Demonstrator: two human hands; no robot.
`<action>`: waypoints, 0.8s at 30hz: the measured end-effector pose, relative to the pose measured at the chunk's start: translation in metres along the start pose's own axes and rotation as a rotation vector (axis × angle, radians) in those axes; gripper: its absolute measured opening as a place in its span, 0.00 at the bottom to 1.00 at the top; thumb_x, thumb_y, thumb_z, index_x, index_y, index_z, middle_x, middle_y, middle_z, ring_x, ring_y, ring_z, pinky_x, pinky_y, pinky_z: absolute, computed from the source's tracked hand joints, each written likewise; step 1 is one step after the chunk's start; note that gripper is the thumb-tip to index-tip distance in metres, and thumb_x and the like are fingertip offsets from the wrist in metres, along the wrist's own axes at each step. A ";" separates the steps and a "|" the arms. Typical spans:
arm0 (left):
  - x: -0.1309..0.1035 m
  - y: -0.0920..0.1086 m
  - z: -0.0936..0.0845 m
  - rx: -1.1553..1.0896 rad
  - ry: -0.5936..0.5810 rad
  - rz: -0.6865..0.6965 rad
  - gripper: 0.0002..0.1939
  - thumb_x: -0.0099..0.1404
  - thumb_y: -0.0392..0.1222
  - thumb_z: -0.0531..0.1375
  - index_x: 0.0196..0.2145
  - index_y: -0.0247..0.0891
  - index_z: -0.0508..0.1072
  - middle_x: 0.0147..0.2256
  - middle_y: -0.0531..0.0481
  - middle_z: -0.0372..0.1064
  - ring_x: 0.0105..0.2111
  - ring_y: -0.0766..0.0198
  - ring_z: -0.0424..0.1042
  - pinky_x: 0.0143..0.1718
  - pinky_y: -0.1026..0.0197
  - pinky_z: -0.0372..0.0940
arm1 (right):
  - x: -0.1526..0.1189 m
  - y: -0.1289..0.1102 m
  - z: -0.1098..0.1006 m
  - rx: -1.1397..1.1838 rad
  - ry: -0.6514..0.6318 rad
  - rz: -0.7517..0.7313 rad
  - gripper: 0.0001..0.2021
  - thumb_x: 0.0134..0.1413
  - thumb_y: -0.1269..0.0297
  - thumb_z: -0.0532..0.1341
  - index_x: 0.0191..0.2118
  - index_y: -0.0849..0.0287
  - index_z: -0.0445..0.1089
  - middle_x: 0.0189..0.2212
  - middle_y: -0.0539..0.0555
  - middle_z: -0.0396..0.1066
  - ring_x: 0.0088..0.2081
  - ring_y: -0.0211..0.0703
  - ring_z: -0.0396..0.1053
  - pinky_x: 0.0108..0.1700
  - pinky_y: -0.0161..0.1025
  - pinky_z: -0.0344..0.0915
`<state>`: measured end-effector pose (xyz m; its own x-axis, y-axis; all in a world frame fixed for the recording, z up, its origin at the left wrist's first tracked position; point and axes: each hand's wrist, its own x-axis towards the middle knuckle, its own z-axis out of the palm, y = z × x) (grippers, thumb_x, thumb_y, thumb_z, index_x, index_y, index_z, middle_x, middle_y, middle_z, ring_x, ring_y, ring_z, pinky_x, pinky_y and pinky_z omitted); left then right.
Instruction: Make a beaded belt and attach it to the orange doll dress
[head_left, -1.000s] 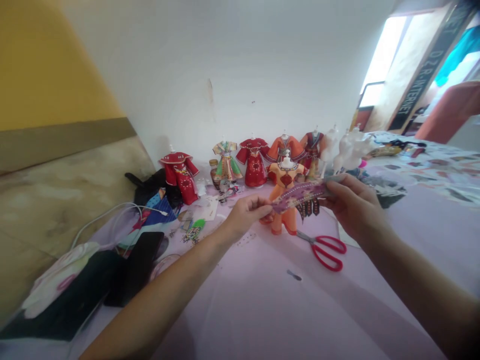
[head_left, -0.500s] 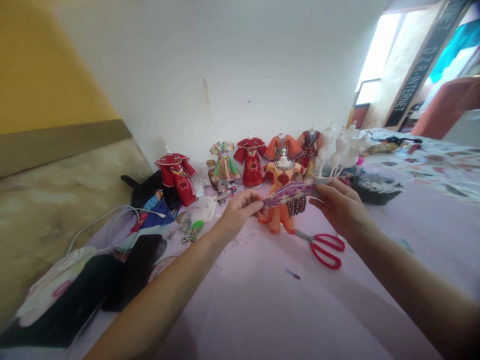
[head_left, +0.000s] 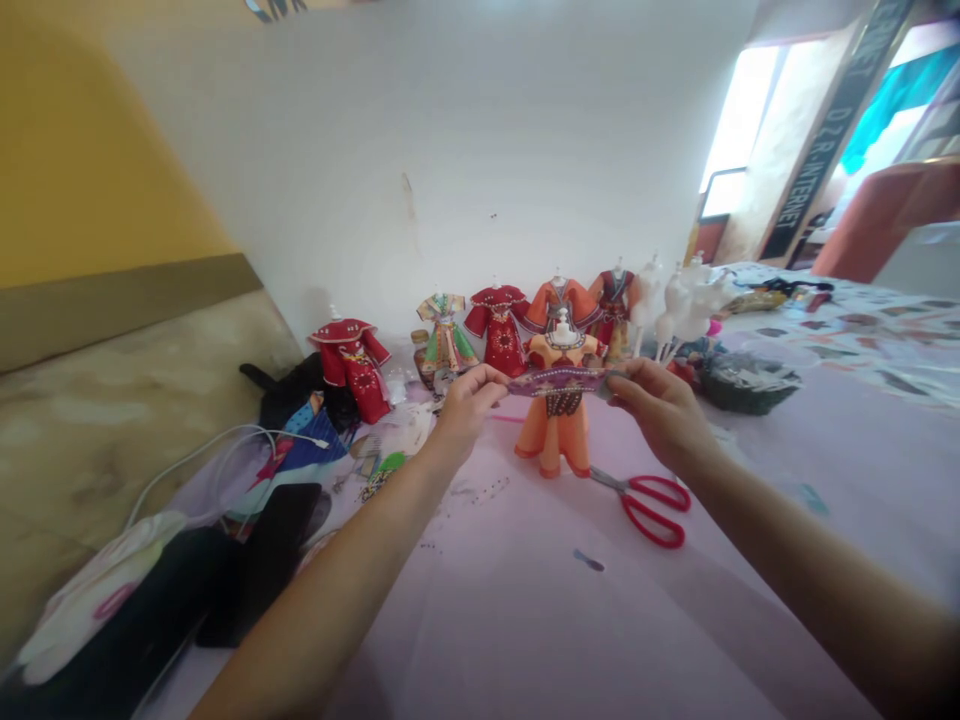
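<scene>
Stretched between my two hands is a purple patterned fabric strip [head_left: 559, 381] edged with rows of small pale beads. My left hand [head_left: 471, 398] pinches its left end, and my right hand [head_left: 652, 395] pinches the right end. Directly behind the strip stands a small dress form in an orange dress [head_left: 551, 440], its waist partly covered by the strip. Dark beaded trim [head_left: 564, 404] shows just below the strip, in front of the skirt. Red-handled scissors [head_left: 645, 503] lie on the table right of the dress hem.
Several dressed miniature forms, among them a red dress [head_left: 501, 330], line the wall. Bare white forms [head_left: 675, 305] stand behind a dark basket [head_left: 750, 382]. A black phone [head_left: 262, 560], a white cable [head_left: 232, 432] and loose beads [head_left: 480, 492] lie on the pink cloth.
Both hands have levelled the strip, which was tilted up to the right, and moved it slightly left across the orange dress. The camera view has shifted a little.
</scene>
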<state>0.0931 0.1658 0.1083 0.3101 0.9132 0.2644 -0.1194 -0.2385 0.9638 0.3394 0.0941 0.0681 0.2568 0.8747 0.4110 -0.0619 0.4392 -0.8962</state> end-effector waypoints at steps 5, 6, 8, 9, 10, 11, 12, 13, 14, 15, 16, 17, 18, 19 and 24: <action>0.014 -0.009 0.006 -0.091 -0.005 -0.014 0.04 0.50 0.38 0.62 0.25 0.37 0.71 0.33 0.51 0.74 0.36 0.64 0.70 0.44 0.60 0.63 | 0.011 0.012 0.000 -0.019 0.016 -0.035 0.09 0.57 0.58 0.70 0.35 0.56 0.73 0.32 0.49 0.72 0.36 0.39 0.68 0.41 0.39 0.65; 0.016 -0.011 0.007 -0.112 -0.010 -0.021 0.04 0.50 0.39 0.62 0.25 0.37 0.71 0.33 0.51 0.74 0.37 0.64 0.70 0.45 0.60 0.64 | 0.013 0.014 -0.001 -0.018 0.018 -0.038 0.09 0.57 0.58 0.70 0.35 0.56 0.73 0.32 0.49 0.72 0.36 0.40 0.69 0.41 0.40 0.65; 0.020 -0.015 0.008 -0.149 -0.020 -0.035 0.05 0.50 0.39 0.62 0.25 0.37 0.70 0.32 0.51 0.74 0.36 0.64 0.71 0.46 0.58 0.65 | 0.016 0.017 -0.001 -0.013 0.022 -0.040 0.08 0.57 0.59 0.70 0.34 0.55 0.72 0.32 0.49 0.72 0.36 0.40 0.69 0.42 0.40 0.66; 0.023 -0.017 0.009 -0.164 -0.024 -0.043 0.05 0.50 0.38 0.62 0.26 0.37 0.69 0.31 0.52 0.73 0.36 0.64 0.71 0.46 0.58 0.65 | 0.017 0.018 -0.002 -0.009 0.026 -0.040 0.08 0.57 0.59 0.70 0.34 0.55 0.72 0.32 0.49 0.72 0.36 0.40 0.69 0.42 0.40 0.66; 0.025 -0.019 0.009 -0.179 -0.026 -0.051 0.05 0.50 0.38 0.62 0.26 0.37 0.69 0.30 0.52 0.73 0.35 0.64 0.71 0.46 0.58 0.66 | 0.019 0.019 -0.002 -0.004 0.030 -0.039 0.08 0.57 0.59 0.70 0.34 0.55 0.72 0.32 0.49 0.72 0.36 0.40 0.69 0.42 0.40 0.66; 0.027 -0.020 0.009 -0.192 -0.029 -0.060 0.06 0.50 0.38 0.63 0.26 0.37 0.69 0.29 0.53 0.73 0.34 0.65 0.72 0.46 0.58 0.66 | 0.020 0.019 -0.001 0.001 0.034 -0.036 0.08 0.57 0.59 0.70 0.34 0.55 0.72 0.32 0.49 0.72 0.36 0.39 0.69 0.42 0.40 0.66; 0.029 -0.022 0.009 -0.204 -0.034 -0.071 0.06 0.51 0.38 0.63 0.27 0.37 0.68 0.29 0.53 0.73 0.33 0.65 0.72 0.46 0.57 0.67 | 0.021 0.020 -0.001 0.007 0.038 -0.032 0.08 0.57 0.59 0.69 0.34 0.55 0.72 0.32 0.49 0.72 0.36 0.39 0.69 0.42 0.40 0.67; 0.031 -0.023 0.010 -0.216 -0.039 -0.083 0.07 0.51 0.38 0.63 0.28 0.37 0.68 0.29 0.53 0.73 0.33 0.64 0.73 0.45 0.57 0.68 | 0.022 0.020 0.000 0.013 0.042 -0.028 0.08 0.57 0.59 0.69 0.34 0.55 0.72 0.32 0.49 0.72 0.36 0.39 0.69 0.42 0.40 0.67; 0.033 -0.024 0.010 -0.227 -0.046 -0.096 0.07 0.51 0.38 0.63 0.29 0.37 0.68 0.29 0.52 0.74 0.33 0.64 0.74 0.45 0.56 0.68 | 0.024 0.020 0.001 0.018 0.047 -0.023 0.08 0.57 0.59 0.69 0.34 0.55 0.72 0.32 0.49 0.72 0.36 0.39 0.69 0.42 0.40 0.67; 0.034 -0.026 0.010 -0.235 -0.052 -0.108 0.07 0.52 0.38 0.62 0.30 0.38 0.67 0.30 0.52 0.75 0.33 0.63 0.76 0.45 0.55 0.69 | 0.025 0.021 0.002 0.024 0.052 -0.019 0.08 0.57 0.59 0.69 0.34 0.55 0.72 0.32 0.48 0.71 0.36 0.39 0.69 0.43 0.39 0.67; 0.036 -0.027 0.011 -0.242 -0.058 -0.120 0.08 0.52 0.38 0.62 0.30 0.38 0.67 0.30 0.51 0.75 0.33 0.62 0.77 0.44 0.55 0.69 | 0.026 0.021 0.003 0.030 0.056 -0.015 0.08 0.56 0.59 0.69 0.33 0.55 0.72 0.32 0.48 0.71 0.36 0.39 0.69 0.42 0.39 0.67; 0.038 -0.028 0.011 -0.246 -0.062 -0.129 0.08 0.53 0.38 0.62 0.31 0.38 0.67 0.30 0.51 0.76 0.32 0.62 0.77 0.44 0.55 0.69 | 0.027 0.022 0.004 0.035 0.060 -0.011 0.08 0.56 0.59 0.69 0.33 0.55 0.72 0.31 0.48 0.71 0.35 0.38 0.69 0.42 0.39 0.67; 0.040 -0.029 0.012 -0.250 -0.064 -0.136 0.08 0.53 0.37 0.62 0.31 0.38 0.66 0.30 0.51 0.76 0.32 0.61 0.78 0.43 0.55 0.69 | 0.028 0.023 0.005 0.041 0.063 -0.008 0.08 0.56 0.59 0.69 0.33 0.55 0.71 0.31 0.48 0.71 0.35 0.38 0.69 0.42 0.39 0.68; 0.042 -0.029 0.013 -0.252 -0.065 -0.142 0.08 0.54 0.37 0.62 0.32 0.38 0.66 0.30 0.51 0.76 0.32 0.61 0.78 0.43 0.55 0.70 | 0.029 0.023 0.005 0.046 0.063 -0.004 0.08 0.55 0.59 0.69 0.33 0.55 0.71 0.31 0.48 0.71 0.35 0.38 0.69 0.42 0.39 0.68; 0.049 -0.032 0.018 -0.253 -0.070 -0.167 0.07 0.57 0.35 0.61 0.32 0.38 0.65 0.28 0.53 0.74 0.29 0.63 0.78 0.41 0.56 0.70 | 0.035 0.029 0.007 0.069 0.053 0.016 0.10 0.53 0.58 0.70 0.32 0.55 0.71 0.30 0.48 0.71 0.33 0.38 0.70 0.41 0.39 0.69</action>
<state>0.1288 0.2123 0.0908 0.4083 0.9058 0.1133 -0.2897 0.0109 0.9571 0.3399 0.1392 0.0574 0.3062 0.8703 0.3859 -0.1324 0.4403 -0.8880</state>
